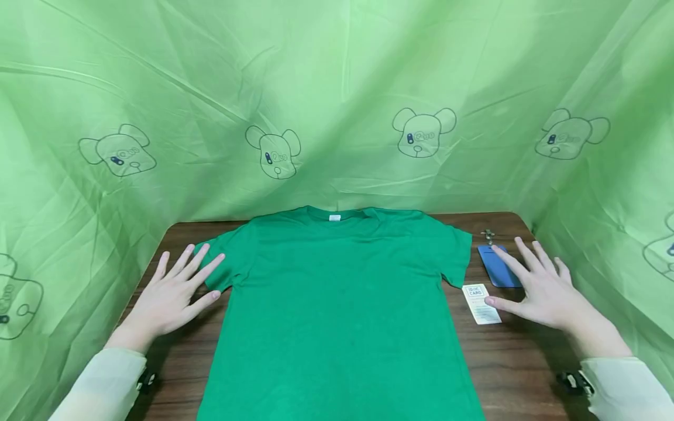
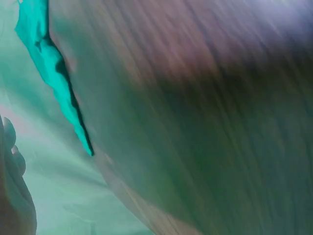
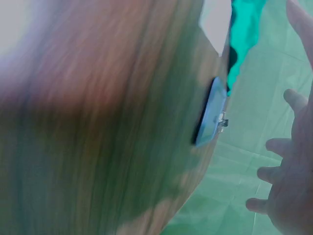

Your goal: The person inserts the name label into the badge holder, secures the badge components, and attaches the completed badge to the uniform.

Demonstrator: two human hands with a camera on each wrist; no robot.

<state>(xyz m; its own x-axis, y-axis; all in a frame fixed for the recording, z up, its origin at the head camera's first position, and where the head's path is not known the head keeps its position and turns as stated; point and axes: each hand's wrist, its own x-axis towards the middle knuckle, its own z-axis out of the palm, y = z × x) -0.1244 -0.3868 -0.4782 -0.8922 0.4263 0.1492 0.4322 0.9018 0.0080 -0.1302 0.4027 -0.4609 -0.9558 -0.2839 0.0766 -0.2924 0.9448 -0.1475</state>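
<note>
A green T-shirt [image 1: 342, 304] lies spread flat, its collar at the far side and a white label [image 1: 334, 217] inside the neck. My left hand [image 1: 171, 292] has its fingers spread and overlaps the left sleeve's edge in the head view. On the other side my right hand [image 1: 544, 289], fingers also spread and holding nothing, hovers by a blue badge holder [image 1: 497, 266] with a metal clip [image 1: 488, 236]. Its thumb overlaps a white printed card [image 1: 481, 305] marked "ID/IC CARD", beside the shirt's right sleeve. In the right wrist view, the hand [image 3: 288, 171] is raised off the table.
The dark wooden table [image 1: 516, 374] has rounded far corners. Light green cloth [image 1: 337, 88] with outlined bear-head drawings hangs behind it and along both sides, close to the table edges. Black bands are worn at both wrists.
</note>
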